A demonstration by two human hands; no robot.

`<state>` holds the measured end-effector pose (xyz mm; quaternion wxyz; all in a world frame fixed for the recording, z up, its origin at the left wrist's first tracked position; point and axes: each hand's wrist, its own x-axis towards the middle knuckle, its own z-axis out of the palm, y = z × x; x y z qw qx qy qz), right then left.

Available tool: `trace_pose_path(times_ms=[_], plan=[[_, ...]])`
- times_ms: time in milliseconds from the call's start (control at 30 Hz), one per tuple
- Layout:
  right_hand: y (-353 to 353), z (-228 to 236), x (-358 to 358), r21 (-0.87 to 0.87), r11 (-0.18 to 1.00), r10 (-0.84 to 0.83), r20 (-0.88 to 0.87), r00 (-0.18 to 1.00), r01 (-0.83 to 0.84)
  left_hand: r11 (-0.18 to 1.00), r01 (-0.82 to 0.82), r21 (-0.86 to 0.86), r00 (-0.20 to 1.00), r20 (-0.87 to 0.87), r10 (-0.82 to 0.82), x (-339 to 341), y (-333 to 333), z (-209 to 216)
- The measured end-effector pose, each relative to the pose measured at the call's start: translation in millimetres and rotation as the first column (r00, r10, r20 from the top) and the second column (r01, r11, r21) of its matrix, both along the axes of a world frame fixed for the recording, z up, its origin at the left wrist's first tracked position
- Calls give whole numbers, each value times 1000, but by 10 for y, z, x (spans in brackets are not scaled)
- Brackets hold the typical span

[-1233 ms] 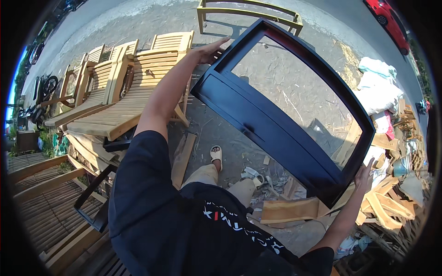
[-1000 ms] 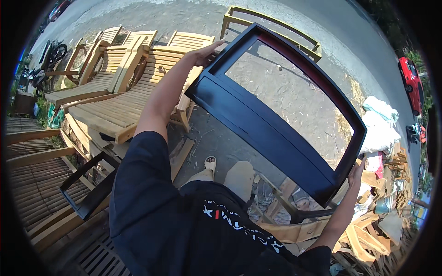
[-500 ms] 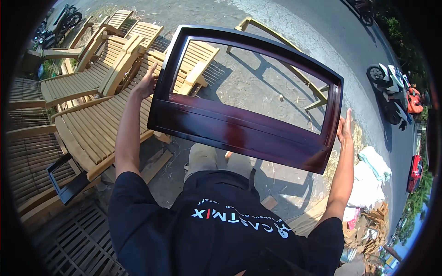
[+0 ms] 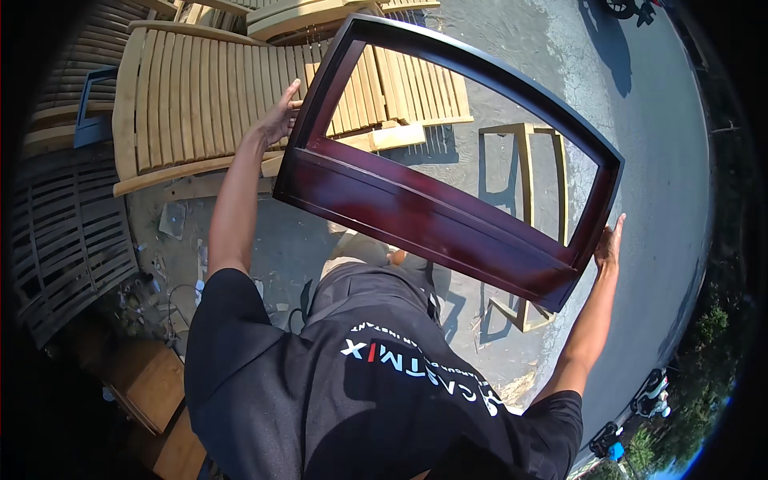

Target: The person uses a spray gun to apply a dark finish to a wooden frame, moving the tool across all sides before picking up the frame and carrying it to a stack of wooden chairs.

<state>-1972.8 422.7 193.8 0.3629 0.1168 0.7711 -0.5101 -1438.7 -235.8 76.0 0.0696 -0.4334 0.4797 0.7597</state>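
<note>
Between my hands I hold up a glossy dark red-brown wooden frame (image 4: 432, 232). It has a curved top edge, a large opening in its upper part and a solid panel along the bottom. My left hand (image 4: 280, 118) grips its left side, thumb sticking up and fingers partly hidden behind the edge. On the lower right side, my right hand (image 4: 610, 244) clasps the other edge, its fingers partly hidden. The frame is tilted, right end lower, in front of my body and above the ground.
Slatted wooden loungers (image 4: 208, 88) stand at the far left, partly behind the frame. A bare wooden stand (image 4: 524, 176) is on the ground beyond it. A small dark frame (image 4: 94, 120) and a slatted rack (image 4: 72, 232) lie left. The road (image 4: 664, 176) runs along the right, with motorcycles (image 4: 652, 392).
My view has turned to the right, so the loungers and the road appear in different places. The wooden frame has tilted further, right end down, still in both hands.
</note>
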Motion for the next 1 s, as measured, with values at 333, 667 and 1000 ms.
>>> trace_pose_path(times_ms=[333, 667, 1000], plan=[[-2879, -408, -2065, 4, 798, 603, -16, 798, -603, 770, -638, -2, 770, 28, 638, 566, 913, -235], [-5885, -757, -1978, 95, 412, 906, 64, 419, -906, 238, -955, 177, 244, 14, 970, 933, 2378, -687], [-8010, -1558, -829, 152, 195, 974, 86, 210, -969, -48, -972, 230, -38, 48, 998, 661, 3324, -1300]])
